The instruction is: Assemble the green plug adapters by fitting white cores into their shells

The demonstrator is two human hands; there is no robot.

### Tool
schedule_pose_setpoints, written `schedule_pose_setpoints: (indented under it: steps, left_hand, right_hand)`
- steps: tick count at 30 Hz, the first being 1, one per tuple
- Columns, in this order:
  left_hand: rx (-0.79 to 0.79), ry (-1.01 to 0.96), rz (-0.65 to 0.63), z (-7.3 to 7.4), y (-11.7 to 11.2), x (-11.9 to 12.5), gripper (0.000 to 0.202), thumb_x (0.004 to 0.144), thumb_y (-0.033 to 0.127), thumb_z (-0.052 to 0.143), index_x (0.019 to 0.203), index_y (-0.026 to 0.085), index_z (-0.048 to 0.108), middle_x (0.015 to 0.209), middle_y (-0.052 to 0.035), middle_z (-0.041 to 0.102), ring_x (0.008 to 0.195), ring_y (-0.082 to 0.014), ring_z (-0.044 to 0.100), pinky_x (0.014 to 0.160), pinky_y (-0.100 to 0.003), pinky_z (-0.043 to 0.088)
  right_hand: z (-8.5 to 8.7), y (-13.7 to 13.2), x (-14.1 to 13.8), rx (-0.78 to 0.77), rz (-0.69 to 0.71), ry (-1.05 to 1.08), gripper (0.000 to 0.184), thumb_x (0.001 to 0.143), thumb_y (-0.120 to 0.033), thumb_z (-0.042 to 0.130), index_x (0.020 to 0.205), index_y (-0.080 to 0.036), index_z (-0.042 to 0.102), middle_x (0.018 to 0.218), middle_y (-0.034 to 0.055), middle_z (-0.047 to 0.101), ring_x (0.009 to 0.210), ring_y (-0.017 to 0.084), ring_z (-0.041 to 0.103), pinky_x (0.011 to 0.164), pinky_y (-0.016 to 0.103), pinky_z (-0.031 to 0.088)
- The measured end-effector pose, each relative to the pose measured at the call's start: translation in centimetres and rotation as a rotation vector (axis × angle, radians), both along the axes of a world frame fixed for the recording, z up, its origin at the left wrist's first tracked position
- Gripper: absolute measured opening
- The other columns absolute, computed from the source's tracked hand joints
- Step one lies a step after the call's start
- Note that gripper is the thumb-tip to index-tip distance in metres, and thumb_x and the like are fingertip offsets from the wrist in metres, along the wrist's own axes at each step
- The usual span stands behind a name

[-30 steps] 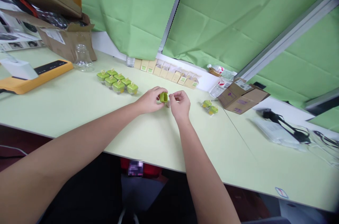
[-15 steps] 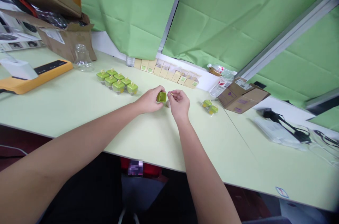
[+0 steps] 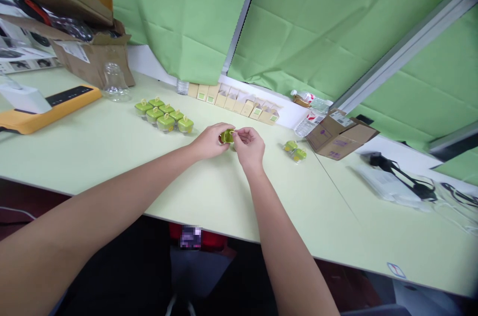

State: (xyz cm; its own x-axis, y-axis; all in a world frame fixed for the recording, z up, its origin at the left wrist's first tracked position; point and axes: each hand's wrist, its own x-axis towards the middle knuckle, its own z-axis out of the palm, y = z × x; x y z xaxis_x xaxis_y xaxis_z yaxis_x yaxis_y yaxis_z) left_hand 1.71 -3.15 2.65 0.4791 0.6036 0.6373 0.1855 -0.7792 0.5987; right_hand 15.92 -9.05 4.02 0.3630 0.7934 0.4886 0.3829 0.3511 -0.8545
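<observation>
My left hand (image 3: 209,141) is closed around a small green lid-like piece (image 3: 226,136) just above the pale green table (image 3: 112,147). My right hand (image 3: 249,145) is pinched at the piece's right side, its fingertips touching it; what the pinch holds is too small to make out. Several finished small green-lidded jars (image 3: 164,117) stand in a cluster to the left. Two more green pieces (image 3: 295,151) lie to the right of my hands.
A row of small beige cartons (image 3: 235,101) lines the back edge under green curtains. A cardboard box (image 3: 338,134) and plastic bottles (image 3: 311,107) lie at right, black cables (image 3: 403,176) further right. A clear glass jar (image 3: 113,81), yellow device (image 3: 48,107) and stacked boxes (image 3: 74,22) sit at left.
My right hand has closed the small gap and its fingertips now meet the green piece in my left hand. The piece has turned slightly.
</observation>
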Motion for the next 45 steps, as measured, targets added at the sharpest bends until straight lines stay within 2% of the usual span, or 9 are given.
schedule_pose_setpoints:
  steps: [3,9,17,25,30,40,45]
  left_hand:
    - [0.02,-0.021,-0.005,0.0,0.0,0.1,0.049,0.072,0.008,0.06,0.12,0.018,0.065,0.119,-0.0087,0.068,0.105,-0.0202,0.066,0.086,-0.03,0.055]
    - [0.074,-0.023,-0.011,0.1,-0.2,0.1,0.052,0.073,0.003,0.056,0.121,0.018,0.066,0.121,-0.0085,0.067,0.106,-0.0194,0.066,0.091,-0.031,0.055]
    - [0.098,-0.032,-0.004,-0.1,-0.2,0.2,0.051,0.072,0.002,0.058,0.121,0.017,0.065,0.124,-0.0099,0.066,0.11,-0.0209,0.065,0.094,-0.033,0.054]
    - [0.13,-0.038,-0.036,-0.1,-0.6,0.4,0.052,0.073,-0.002,0.054,0.119,0.019,0.065,0.12,-0.0092,0.066,0.108,-0.0201,0.065,0.09,-0.033,0.055]
    - [0.183,-0.044,-0.018,-0.5,-0.2,0.4,0.054,0.073,-0.003,0.054,0.122,0.017,0.062,0.124,-0.011,0.064,0.11,-0.0203,0.064,0.095,-0.035,0.054]
    - [0.207,0.064,-0.045,-1.3,0.0,0.2,0.056,0.071,-0.003,0.051,0.123,0.018,0.061,0.124,-0.0096,0.064,0.113,-0.021,0.064,0.099,-0.036,0.054]
    - [0.216,0.081,-0.041,-1.4,0.2,0.1,0.058,0.072,-0.004,0.049,0.125,0.017,0.06,0.127,-0.01,0.063,0.114,-0.0207,0.063,0.099,-0.035,0.053]
  right_hand:
    - [0.0,-0.2,-0.1,-0.03,-0.005,-0.086,0.014,0.078,-0.033,0.066,0.086,-0.021,0.064,0.085,0.0024,0.072,0.077,0.017,0.068,0.075,0.03,0.056]
    - [0.3,-0.8,-0.3,-0.079,-0.115,-0.301,0.015,0.081,-0.031,0.062,0.09,-0.024,0.072,0.088,-0.0005,0.076,0.069,0.015,0.063,0.073,0.03,0.052]
    - [-0.1,-0.6,-0.9,-0.079,-0.111,-0.238,0.018,0.08,-0.032,0.062,0.092,-0.024,0.074,0.089,-0.0009,0.077,0.068,0.015,0.061,0.072,0.028,0.051]
    - [0.0,-1.0,-1.2,-0.122,-0.236,-0.311,0.011,0.078,-0.033,0.063,0.083,-0.025,0.068,0.086,-0.0019,0.075,0.059,0.014,0.059,0.065,0.028,0.048]
    - [0.1,-1.0,-1.3,-0.155,-0.172,-0.338,0.016,0.08,-0.031,0.06,0.087,-0.027,0.074,0.088,-0.0018,0.077,0.061,0.015,0.064,0.069,0.028,0.049]
    - [0.1,-0.9,-0.4,-0.197,-0.078,-0.579,0.021,0.08,-0.023,0.054,0.07,-0.026,0.073,0.07,-0.002,0.072,0.062,0.015,0.062,0.066,0.027,0.043]
    - [0.7,-1.1,-0.1,-0.222,-0.042,-0.653,0.022,0.083,-0.023,0.053,0.076,-0.026,0.074,0.074,-0.0011,0.072,0.061,0.014,0.06,0.065,0.026,0.042]
